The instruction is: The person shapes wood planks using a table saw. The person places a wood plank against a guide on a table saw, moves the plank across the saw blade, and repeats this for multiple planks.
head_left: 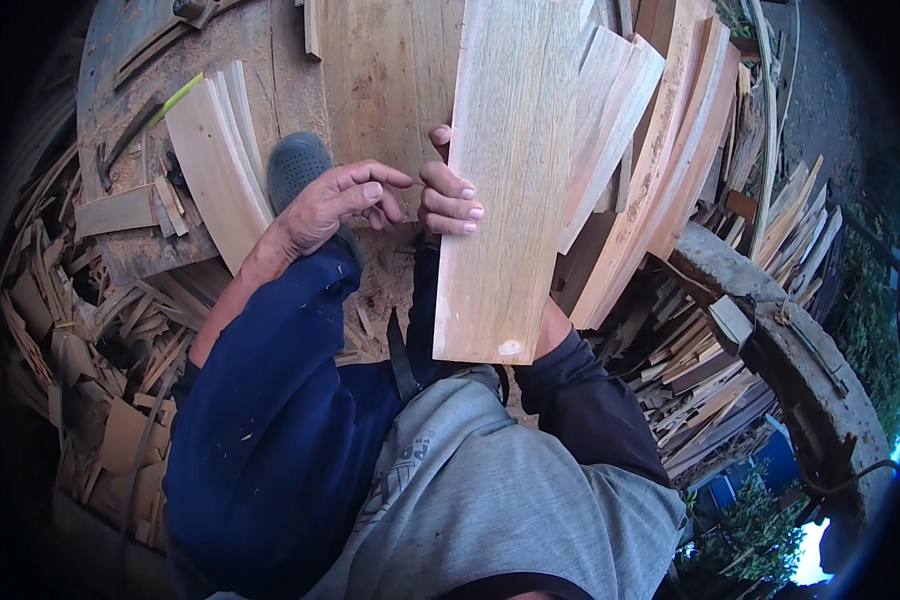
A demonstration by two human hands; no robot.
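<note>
A long pale wooden board (pixel 500 180) stretches from the top of the view toward my body. My right hand (pixel 452 195) grips its left edge, fingers curled over the face, while the rest of that hand and much of the forearm are hidden under it. My left hand (pixel 342 200) is left of the board, just short of it, with bent fingers apart and nothing held. Behind that hand is my grey perforated shoe (pixel 295 165). More boards (pixel 611 100) lie right of the held one, and another group (pixel 214 160) lies at the left.
A wooden work platform (pixel 360 70) spans the top, with a dark curved metal tool (pixel 120 138) and offcuts on its left. Scrap wood heaps (pixel 130 440) fill both sides. A weathered curved ledge (pixel 820 350) runs along the right, with plants (pixel 860 290) beyond.
</note>
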